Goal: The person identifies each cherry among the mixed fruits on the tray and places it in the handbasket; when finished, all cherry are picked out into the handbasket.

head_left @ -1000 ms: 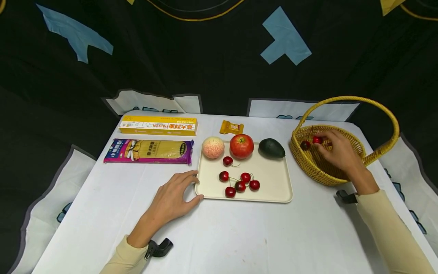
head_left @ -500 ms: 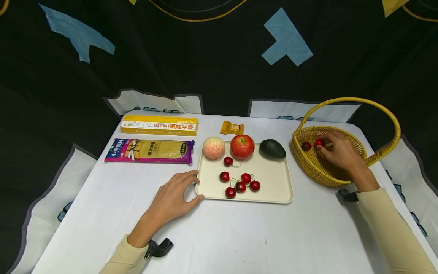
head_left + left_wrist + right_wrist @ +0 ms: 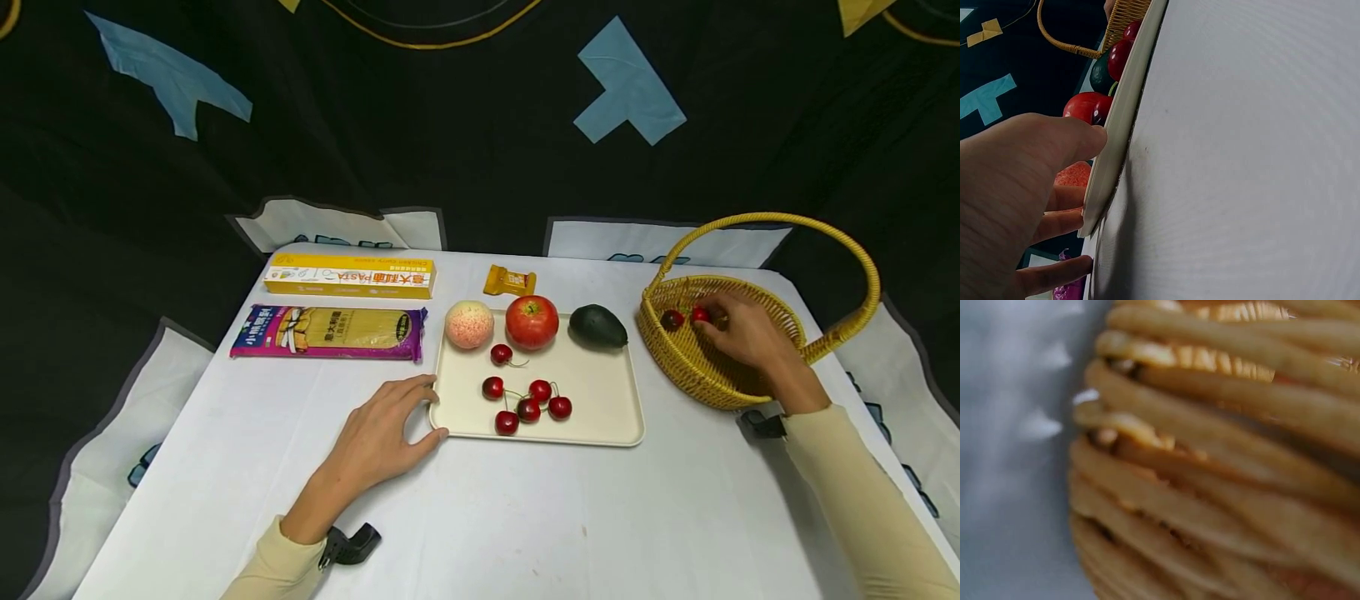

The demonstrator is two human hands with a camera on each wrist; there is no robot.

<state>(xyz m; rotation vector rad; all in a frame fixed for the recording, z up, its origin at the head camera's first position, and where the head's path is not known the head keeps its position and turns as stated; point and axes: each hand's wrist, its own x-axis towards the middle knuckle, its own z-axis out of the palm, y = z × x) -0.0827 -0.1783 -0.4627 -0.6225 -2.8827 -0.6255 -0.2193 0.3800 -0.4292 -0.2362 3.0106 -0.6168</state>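
Note:
My left hand (image 3: 382, 433) rests at the near left corner of a cream tray (image 3: 600, 421). Its thumb touches the front rim and its fairly straight fingers touch the left side, as the left wrist view (image 3: 1013, 181) also shows. On the tray lie several cherries (image 3: 528, 409), a peach (image 3: 469, 324), a red apple (image 3: 532, 322) and a dark green avocado (image 3: 597, 327). My right hand (image 3: 746, 333) reaches into a wicker basket (image 3: 678, 375), pinching a cherry (image 3: 700, 314). Another, darker cherry (image 3: 672, 320) lies beside it. In the right wrist view, blurred basket weave (image 3: 1210, 456) hides the hand.
A yellow pasta box (image 3: 349, 276) and a purple spaghetti packet (image 3: 328, 332) lie at the back left of the white table (image 3: 525, 517). A small yellow wrapped snack (image 3: 510, 281) sits behind the apple. The basket's tall handle (image 3: 780, 218) arches over the right hand.
The right hand and the cherry at its fingertips have shifted slightly lower inside the basket. The left hand stays at the tray corner.

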